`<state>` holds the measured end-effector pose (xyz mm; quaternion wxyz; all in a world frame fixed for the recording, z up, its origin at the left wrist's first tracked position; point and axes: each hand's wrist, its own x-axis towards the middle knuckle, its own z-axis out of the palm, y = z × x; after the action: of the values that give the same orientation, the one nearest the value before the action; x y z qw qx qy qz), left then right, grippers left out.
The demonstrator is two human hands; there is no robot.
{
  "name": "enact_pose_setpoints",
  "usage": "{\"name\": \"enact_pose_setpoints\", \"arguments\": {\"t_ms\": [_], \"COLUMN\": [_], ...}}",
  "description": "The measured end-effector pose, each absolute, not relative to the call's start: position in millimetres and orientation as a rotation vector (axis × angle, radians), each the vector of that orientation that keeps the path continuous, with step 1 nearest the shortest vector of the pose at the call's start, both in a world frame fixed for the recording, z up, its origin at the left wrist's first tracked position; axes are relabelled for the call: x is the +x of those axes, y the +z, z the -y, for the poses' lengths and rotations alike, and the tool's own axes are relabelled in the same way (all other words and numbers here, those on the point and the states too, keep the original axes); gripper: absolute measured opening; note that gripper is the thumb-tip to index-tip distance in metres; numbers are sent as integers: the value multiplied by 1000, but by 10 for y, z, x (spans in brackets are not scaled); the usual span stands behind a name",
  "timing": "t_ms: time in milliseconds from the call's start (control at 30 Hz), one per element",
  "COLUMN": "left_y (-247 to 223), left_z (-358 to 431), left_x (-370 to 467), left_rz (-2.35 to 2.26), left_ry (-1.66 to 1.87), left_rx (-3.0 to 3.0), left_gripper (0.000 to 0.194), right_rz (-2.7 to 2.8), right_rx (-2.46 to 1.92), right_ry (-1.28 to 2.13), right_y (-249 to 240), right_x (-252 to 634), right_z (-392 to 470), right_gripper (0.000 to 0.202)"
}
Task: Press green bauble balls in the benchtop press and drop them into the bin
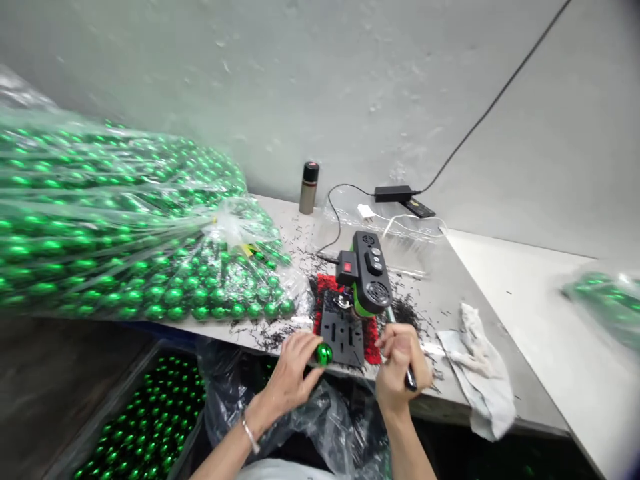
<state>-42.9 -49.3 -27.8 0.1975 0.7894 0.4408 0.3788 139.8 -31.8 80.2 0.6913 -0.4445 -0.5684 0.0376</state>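
Between the fingertips of my left hand is a shiny green ball, held at the front left corner of a slotted black base plate. My right hand is wrapped round a lever handle with a black end, at the right side of a small bench machine. That machine has a black top with round vents, a green lower part and a red switch. Its working end above the plate is partly hidden by the body. A red mat lies under the plate.
Clear plastic bags of green balls fill the left side. Below stands a bin of green balls. Black bits litter the table. Also there are a bottle, power adapter, cables and a white cloth.
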Motion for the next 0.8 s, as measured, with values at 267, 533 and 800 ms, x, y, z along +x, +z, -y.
{"name": "enact_pose_setpoints", "arguments": {"t_ms": [267, 533, 800], "left_y": [-52, 357, 461], "left_z": [128, -1307, -1134], "left_x": [-941, -1125, -1096], "left_rz": [-1437, -2006, -1693], "left_ry": [1088, 954, 1008], "left_rx": [2315, 2090, 1698], "left_gripper": [61, 15, 28], "right_rz": [1198, 1226, 1255], "right_rx": [-889, -880, -877], "right_ry": [39, 36, 3], "right_y": [547, 555, 510], "right_x": [1351, 1354, 1360], "right_z": [251, 257, 259], "right_gripper": [37, 36, 34]}}
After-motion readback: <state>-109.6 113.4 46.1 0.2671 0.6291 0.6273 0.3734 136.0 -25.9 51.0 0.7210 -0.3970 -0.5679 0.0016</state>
